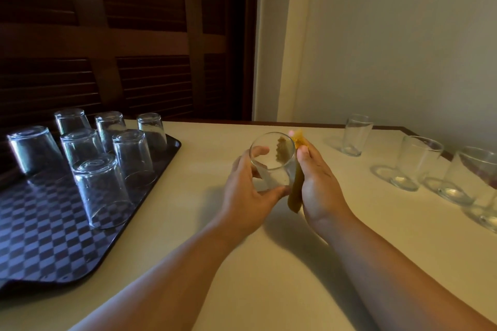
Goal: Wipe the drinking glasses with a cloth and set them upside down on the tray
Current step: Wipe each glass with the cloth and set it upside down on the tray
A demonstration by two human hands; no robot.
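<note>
The left hand (248,191) gripped a clear drinking glass (273,161) above the middle of the cream table (269,277), thumb curled under its thick base and fingers wrapped round the far side, showing through the wall. The glass was tilted, its open mouth turned up and toward the camera. The right hand (320,185) held a folded mustard-yellow cloth (295,193) flat against the glass's right side, the thumb pinching the cloth near the rim; its other fingers were hidden behind cloth and glass. A brownish patch of cloth showed through the glass near the rim, though whether it sat inside or behind could not be told. To the left, a dark checkered tray (53,236) with a raised rim lay on the table, carrying seven upturned clear glasses (100,191) grouped toward its far end. Well apart on the right, a row of upright clear glasses (418,161) stood along the table's edge by the pale wall (403,35). A dark louvred wooden door (134,35) rose behind the tray.
</note>
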